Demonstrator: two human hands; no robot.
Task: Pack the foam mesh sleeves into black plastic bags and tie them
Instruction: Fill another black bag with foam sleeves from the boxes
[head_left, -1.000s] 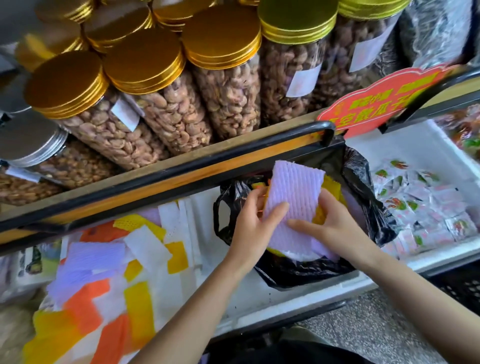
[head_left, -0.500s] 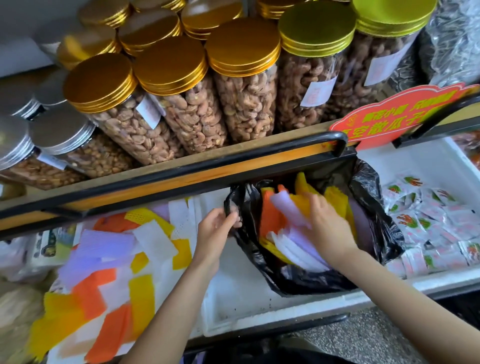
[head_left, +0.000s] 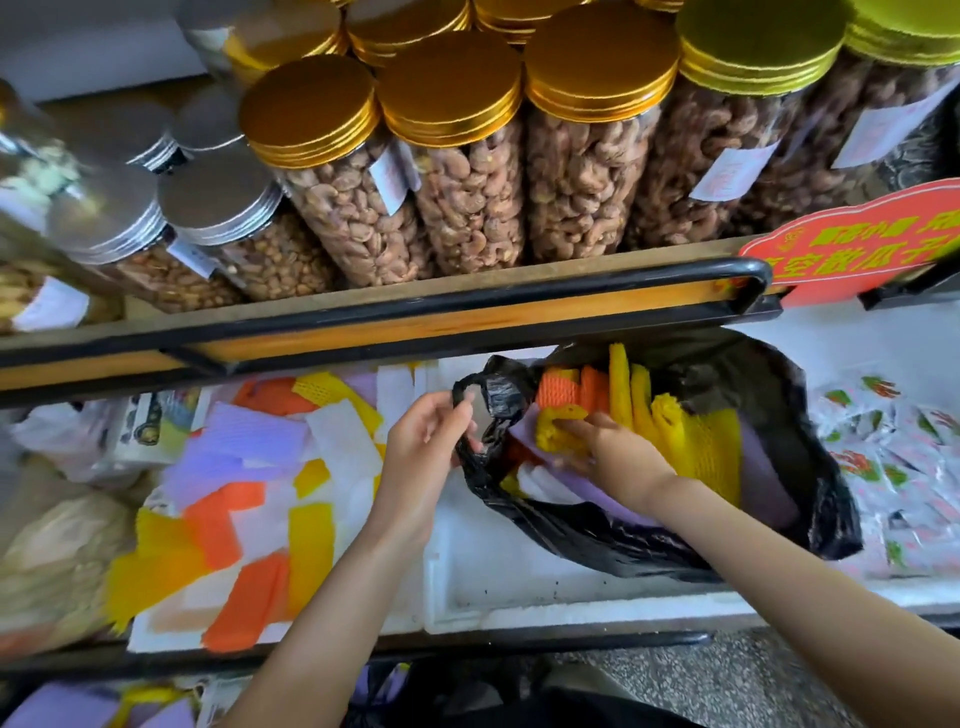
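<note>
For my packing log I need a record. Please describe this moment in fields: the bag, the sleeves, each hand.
bag: black plastic bag, mouth open, untied
sleeves in bag: yellow, orange, purple, white
loose sleeves: pile left of the bag
left hand: pinches the bag handle
right hand: inside the bag on the sleeves; grasp unclear

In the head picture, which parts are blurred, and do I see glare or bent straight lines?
Head view: the loose sleeves on the left are smeared by motion; the right hand in the bag is soft too; the gold lids carry mild glare; the black rail bows, as a wide lens does.
</note>
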